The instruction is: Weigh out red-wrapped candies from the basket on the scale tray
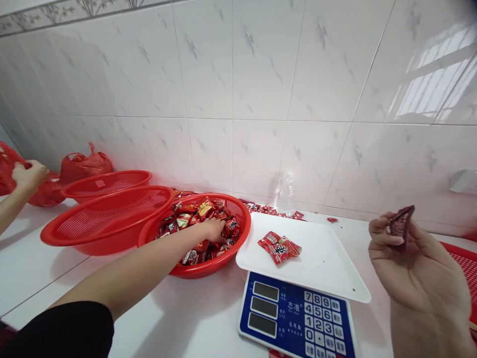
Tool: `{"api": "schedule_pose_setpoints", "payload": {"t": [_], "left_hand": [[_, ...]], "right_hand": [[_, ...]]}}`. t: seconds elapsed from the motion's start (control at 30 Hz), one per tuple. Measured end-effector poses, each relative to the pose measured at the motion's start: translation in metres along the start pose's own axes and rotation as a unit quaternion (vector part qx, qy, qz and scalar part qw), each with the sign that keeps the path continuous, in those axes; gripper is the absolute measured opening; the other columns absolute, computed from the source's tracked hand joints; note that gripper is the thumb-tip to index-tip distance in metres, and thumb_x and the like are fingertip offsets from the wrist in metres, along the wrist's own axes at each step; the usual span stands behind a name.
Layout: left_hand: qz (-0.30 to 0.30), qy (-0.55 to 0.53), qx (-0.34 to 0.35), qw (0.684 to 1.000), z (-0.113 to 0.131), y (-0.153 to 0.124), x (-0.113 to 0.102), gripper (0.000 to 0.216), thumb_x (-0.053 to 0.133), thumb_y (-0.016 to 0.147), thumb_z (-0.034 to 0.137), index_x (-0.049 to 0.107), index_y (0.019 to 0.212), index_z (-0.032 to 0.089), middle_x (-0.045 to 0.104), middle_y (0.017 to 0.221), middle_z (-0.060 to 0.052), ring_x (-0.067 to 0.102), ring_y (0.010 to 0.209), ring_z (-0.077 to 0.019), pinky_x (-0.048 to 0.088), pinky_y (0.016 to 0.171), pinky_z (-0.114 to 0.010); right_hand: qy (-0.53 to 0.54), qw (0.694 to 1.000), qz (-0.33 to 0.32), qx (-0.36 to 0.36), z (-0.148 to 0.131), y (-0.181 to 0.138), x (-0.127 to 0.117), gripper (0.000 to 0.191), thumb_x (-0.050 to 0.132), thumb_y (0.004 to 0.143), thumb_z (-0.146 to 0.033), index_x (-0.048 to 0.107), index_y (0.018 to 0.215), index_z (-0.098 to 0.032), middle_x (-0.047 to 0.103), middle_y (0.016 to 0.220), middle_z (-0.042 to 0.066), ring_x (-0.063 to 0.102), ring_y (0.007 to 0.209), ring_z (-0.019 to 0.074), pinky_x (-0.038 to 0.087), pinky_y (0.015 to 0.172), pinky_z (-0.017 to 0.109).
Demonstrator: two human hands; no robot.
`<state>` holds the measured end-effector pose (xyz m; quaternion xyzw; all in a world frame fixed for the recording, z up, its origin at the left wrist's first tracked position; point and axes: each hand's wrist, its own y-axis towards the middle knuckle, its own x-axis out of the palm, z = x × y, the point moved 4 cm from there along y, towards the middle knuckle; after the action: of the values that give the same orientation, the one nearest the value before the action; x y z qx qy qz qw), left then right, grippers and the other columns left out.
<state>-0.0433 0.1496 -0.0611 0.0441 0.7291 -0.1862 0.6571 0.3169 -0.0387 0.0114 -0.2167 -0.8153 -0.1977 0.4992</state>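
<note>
My left hand [215,230] reaches into a red plastic basket [208,271] of small, shiny, mostly red snack packets [194,256]. Its fingers dip among the packets, so their grip is hidden. Over at the right, my right hand [417,263] is raised, palm up, with a small dark-red packet [401,226] pinched between thumb and fingers. A few red packets [280,247] lie together on the white pan [328,258] of a weighing scale. The scale's blue panel [294,318] has number keys and three dark displays.
Two red baskets [112,236] stand left of the filled one. Another person's hand [32,174] holds a red plastic bag [9,166] at far left. A clear plastic bottle [286,194] and loose packets [257,209] sit along the tiled wall. Part of another red basket [462,263] shows at right.
</note>
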Motion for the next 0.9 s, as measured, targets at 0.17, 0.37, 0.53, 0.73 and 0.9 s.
{"api": "schedule_pose_setpoints", "payload": {"t": [0.17,0.37,0.53,0.73,0.9], "left_hand": [[-0.025,0.001,0.027,0.999,0.002,-0.005,-0.005,0.049,0.069,0.06,0.035,0.06,0.104,0.016,0.064,0.107,-0.016,0.06,0.095,-0.033,0.045,0.078,-0.035],[-0.065,-0.045,0.069,0.994,-0.003,-0.01,-0.016,0.034,0.069,0.057,0.032,0.063,0.088,0.019,0.067,0.087,-0.006,0.061,0.078,-0.0256,0.043,0.063,-0.028],[-0.01,-0.131,0.074,0.989,-0.018,-0.009,-0.024,0.03,0.064,0.057,0.023,0.059,0.086,0.021,0.063,0.085,0.0,0.057,0.079,-0.0201,0.04,0.061,-0.023],[0.032,-0.127,0.023,0.991,-0.028,-0.005,-0.034,0.033,0.055,0.058,0.015,0.059,0.089,0.022,0.064,0.085,0.001,0.058,0.078,-0.0177,0.042,0.063,-0.022],[0.021,-0.051,-0.009,0.998,-0.02,-0.004,-0.025,0.019,0.055,0.058,0.012,0.064,0.074,0.018,0.067,0.083,-0.006,0.06,0.083,-0.0235,0.043,0.074,-0.029]], "right_hand": [[0.006,1.0,0.005,0.0,0.001,0.002,-0.001,0.016,0.056,0.075,-0.007,0.063,0.089,-0.012,0.054,0.093,0.006,0.058,0.077,0.0097,0.049,0.044,0.007],[0.001,1.0,-0.014,0.0,0.001,0.0,0.0,0.018,0.058,0.073,-0.007,0.062,0.089,-0.012,0.053,0.093,0.005,0.056,0.075,0.0094,0.048,0.043,0.009],[-0.013,1.0,-0.014,-0.004,0.003,0.0,0.001,0.018,0.057,0.073,-0.008,0.061,0.09,-0.012,0.052,0.092,0.005,0.056,0.073,0.0091,0.047,0.042,0.009],[-0.015,1.0,-0.015,-0.001,0.005,-0.001,0.001,0.017,0.058,0.072,-0.008,0.062,0.088,-0.013,0.053,0.091,0.005,0.056,0.072,0.0094,0.047,0.042,0.01],[-0.021,1.0,-0.017,0.001,0.006,-0.001,0.0,0.019,0.06,0.071,-0.009,0.062,0.089,-0.014,0.053,0.09,0.005,0.056,0.072,0.0089,0.046,0.041,0.01]]}}
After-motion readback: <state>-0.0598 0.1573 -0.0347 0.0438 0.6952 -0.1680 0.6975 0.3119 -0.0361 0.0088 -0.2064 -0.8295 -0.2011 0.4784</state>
